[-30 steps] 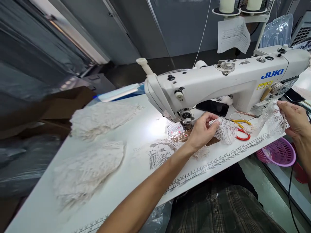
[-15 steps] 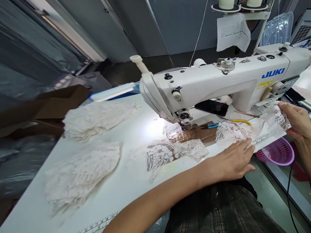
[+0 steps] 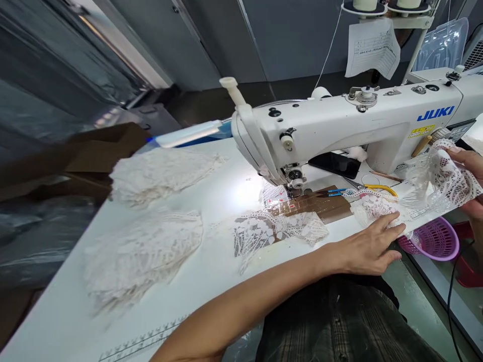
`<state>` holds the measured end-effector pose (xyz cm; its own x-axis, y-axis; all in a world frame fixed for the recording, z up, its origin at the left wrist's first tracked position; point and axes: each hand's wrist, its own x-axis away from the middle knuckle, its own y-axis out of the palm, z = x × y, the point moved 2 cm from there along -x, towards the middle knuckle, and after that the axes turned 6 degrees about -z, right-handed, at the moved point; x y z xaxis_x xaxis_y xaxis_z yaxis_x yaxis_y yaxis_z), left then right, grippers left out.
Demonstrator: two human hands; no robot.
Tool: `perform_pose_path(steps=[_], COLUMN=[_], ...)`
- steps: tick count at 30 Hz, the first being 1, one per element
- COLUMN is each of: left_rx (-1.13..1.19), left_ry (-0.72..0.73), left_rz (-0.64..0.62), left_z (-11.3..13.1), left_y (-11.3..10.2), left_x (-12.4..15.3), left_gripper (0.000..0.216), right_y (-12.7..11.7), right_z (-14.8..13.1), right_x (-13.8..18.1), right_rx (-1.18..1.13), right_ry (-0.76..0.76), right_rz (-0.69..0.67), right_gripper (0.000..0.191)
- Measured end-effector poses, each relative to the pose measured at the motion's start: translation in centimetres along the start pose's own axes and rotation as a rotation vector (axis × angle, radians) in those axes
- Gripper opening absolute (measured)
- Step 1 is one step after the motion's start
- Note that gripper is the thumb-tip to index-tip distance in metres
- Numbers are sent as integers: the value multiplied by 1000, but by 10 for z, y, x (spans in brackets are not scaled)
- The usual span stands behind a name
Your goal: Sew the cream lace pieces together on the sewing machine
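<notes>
Your left hand (image 3: 368,246) lies flat, fingers spread, pressing one end of the lace strip (image 3: 415,198) to the table edge (image 3: 211,296), while the strip's length runs up and rightward to your right hand (image 3: 471,176), whose fingers pinch its raised far end.

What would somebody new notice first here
The white sewing machine fills the upper right, its lamp lighting the table beneath. In front of it the left hand presses a lace strip at the table's edge while the right hand lifts its other end. Lace stacks lie left.
</notes>
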<state>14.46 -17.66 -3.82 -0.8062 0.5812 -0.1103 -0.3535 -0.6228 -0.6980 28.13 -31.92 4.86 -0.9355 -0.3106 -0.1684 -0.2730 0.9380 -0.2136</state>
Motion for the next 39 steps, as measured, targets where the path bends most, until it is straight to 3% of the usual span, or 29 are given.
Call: perform_pose_path(steps=[3, 7, 10, 13, 16, 20, 23, 29, 31, 36, 39], left_rx=[181, 622, 935, 1060, 973, 788, 700, 566, 567, 539, 595], left_ry=[13, -251, -335, -325, -374, -593, -653, -661, -703, -774, -768], left_rz=[119, 391, 544, 434, 370, 384, 352, 243, 299, 564, 490], left_z=[-5, -22, -28, -24, -24, -42, -51, -53, -56, -63, -62], left_y=[-8, -35, -54, -66, -70, -72, -77, -91, -91, -92, -96], left_x=[6, 20, 33, 53, 79, 109, 123, 141, 144, 148, 153], left_gripper=[36, 29, 41, 61, 50, 38, 37, 47, 45, 39, 41], right_y=[17, 47, 72, 90, 103, 117, 128, 131, 128, 100, 57], right_z=[-9, -16, -20, -18, -2, 34, 52, 59, 55, 43, 59], right_x=[12, 30, 37, 35, 27, 18, 15, 12, 11, 16, 21], right_rx=[-268, -398, -518, -539, -400, -109, -15, 178, 257, 449, 555], right_ry=[253, 328, 340, 308, 276, 293, 229, 148, 132, 6, -12], right_rz=[-133, -432, -676, -858, -937, -909, -882, -804, -727, -444, -250], right_gripper=[31, 32, 32, 29, 27, 32, 33, 39, 44, 50, 53])
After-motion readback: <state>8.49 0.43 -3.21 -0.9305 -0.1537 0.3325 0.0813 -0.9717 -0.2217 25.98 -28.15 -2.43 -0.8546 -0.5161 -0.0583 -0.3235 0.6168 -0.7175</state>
